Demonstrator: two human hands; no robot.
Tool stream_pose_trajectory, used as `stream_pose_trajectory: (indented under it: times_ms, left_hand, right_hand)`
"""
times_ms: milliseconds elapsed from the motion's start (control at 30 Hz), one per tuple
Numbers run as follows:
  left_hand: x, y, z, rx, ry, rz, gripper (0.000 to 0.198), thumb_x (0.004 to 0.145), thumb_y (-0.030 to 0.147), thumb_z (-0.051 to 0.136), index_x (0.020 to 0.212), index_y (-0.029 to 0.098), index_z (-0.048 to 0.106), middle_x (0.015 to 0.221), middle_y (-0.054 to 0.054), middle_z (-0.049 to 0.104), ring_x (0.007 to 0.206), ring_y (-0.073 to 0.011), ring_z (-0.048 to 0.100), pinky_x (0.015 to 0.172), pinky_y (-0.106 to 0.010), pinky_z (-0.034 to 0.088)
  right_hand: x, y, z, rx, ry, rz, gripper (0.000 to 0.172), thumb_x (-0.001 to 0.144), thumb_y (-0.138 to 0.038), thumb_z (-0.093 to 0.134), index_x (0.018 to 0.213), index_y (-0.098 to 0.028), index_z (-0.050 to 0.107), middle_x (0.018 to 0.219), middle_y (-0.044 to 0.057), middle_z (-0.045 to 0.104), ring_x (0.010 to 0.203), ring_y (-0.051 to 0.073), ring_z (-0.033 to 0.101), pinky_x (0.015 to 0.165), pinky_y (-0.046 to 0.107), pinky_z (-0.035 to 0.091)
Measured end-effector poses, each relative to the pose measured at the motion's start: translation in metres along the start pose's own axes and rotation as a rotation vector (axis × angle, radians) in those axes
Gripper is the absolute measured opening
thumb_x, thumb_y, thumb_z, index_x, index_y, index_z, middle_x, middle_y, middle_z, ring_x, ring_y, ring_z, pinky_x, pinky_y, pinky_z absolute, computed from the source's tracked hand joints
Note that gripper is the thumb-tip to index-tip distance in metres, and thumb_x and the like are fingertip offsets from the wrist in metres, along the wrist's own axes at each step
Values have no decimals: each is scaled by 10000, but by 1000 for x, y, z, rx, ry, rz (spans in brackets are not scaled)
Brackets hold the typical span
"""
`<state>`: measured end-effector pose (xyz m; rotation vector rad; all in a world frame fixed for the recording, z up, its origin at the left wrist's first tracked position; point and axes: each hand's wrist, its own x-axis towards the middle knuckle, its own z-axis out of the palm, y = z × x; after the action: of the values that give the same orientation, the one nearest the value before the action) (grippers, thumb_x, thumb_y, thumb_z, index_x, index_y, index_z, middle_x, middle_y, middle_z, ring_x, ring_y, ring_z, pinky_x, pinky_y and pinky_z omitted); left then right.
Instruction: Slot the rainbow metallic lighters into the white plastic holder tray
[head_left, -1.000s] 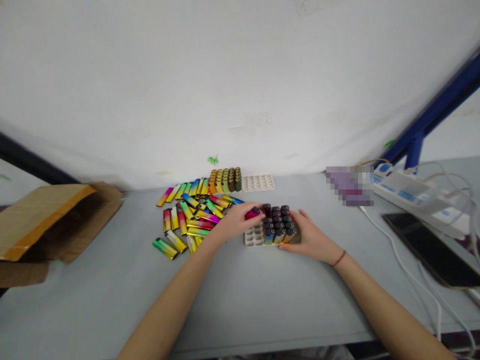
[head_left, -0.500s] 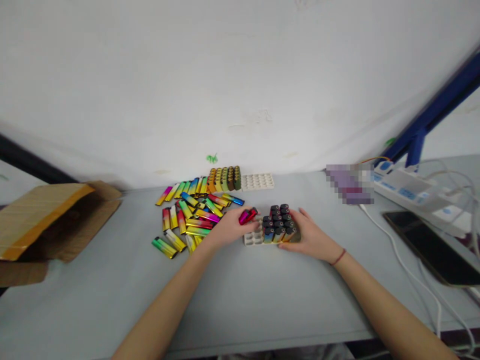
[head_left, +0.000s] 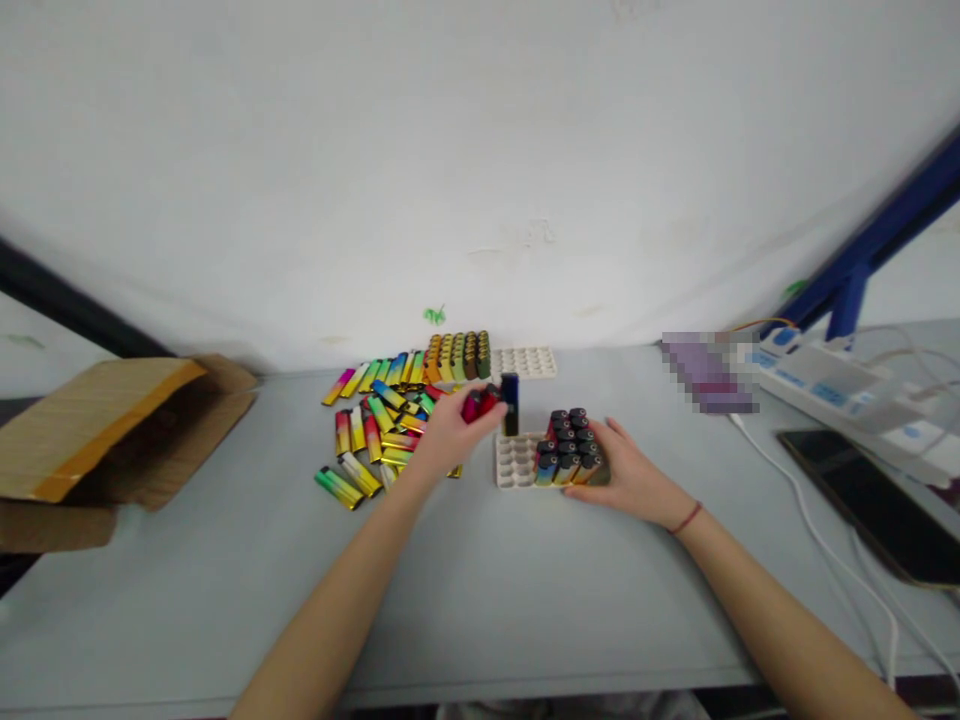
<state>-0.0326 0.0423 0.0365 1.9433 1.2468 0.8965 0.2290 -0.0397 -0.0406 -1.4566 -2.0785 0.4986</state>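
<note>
My left hand (head_left: 455,428) is closed around red and magenta lighters (head_left: 481,400). A dark blue lighter (head_left: 511,405) stands upright at its fingertips, above the rear left part of a white holed tray (head_left: 516,470). Black-topped lighters (head_left: 568,445) stand close together in the right part of that tray; several holes on the left show bare. My right hand (head_left: 630,475) wraps the tray's right end, thumb at the front and fingers behind, against the standing lighters. Left of the tray lies a loose pile of shiny multicoloured lighters (head_left: 371,430), partly hidden by my left hand.
Behind the pile, gold-ended lighters (head_left: 457,357) stand in rows beside another white holed tray (head_left: 531,362). An open cardboard box (head_left: 97,430) sits at left. At right are a dark phone (head_left: 870,500), a power strip (head_left: 832,380), a blurred purple object (head_left: 705,372) and white cables.
My left hand has lifted slightly away from the tray, and a dark blue lighter now shows upright at its fingertips. The right hand keeps its hold. The view has shifted a little.
</note>
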Motion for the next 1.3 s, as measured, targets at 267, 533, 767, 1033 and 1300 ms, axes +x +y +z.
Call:
stream_pose_trajectory:
  times_ms: [267, 533, 767, 1033, 1300]
  left_hand:
    - [-5, -55, -114, 650, 273, -475, 344, 802, 438, 481, 837, 156, 676, 659, -62, 617, 663, -235, 572, 602, -294, 401]
    - [-23, -77, -105, 842, 149, -563, 468, 866, 477, 436, 1088, 149, 687, 976, -149, 729, 904, -307, 665, 719, -330, 482]
    - [-27, -77, -81, 939, 265, -400, 506, 923, 389, 372, 1239, 84, 622, 1156, -227, 652, 1095, -344, 596, 955, -438, 447]
    - [-29, -78, -63, 891, 455, -338, 528, 947, 337, 347, 1317, 28, 563, 1344, -300, 512, 1291, -423, 446, 1040, -586, 353]
    - [-35, -3, 1, 359, -232, 365, 689, 825, 585, 631, 1372, 181, 517, 1336, -142, 598, 1249, -283, 547, 1071, -412, 438]
  right_hand:
    - [-1, 3, 2, -19, 10, -7, 906, 726, -570, 732, 1454, -173, 370, 1371, 186, 584, 1278, 364, 543, 1177, 643, 200]
    - [-1, 4, 0, -16, 4, -15, 884, 743, -591, 718, 1453, -189, 378, 1359, 177, 589, 1259, 366, 558, 1170, 650, 214]
    - [-2, 5, 0, -32, 12, -18, 872, 743, -588, 715, 1440, -173, 395, 1355, 180, 590, 1263, 368, 553, 1174, 641, 220]
    - [-1, 2, 0, -26, -7, 10, 868, 738, -584, 717, 1420, -157, 391, 1376, 201, 573, 1289, 366, 533, 1178, 640, 216]
    - [0, 2, 1, -29, -15, 5, 874, 730, -566, 726, 1412, -141, 382, 1374, 211, 576, 1280, 355, 544, 1183, 635, 193]
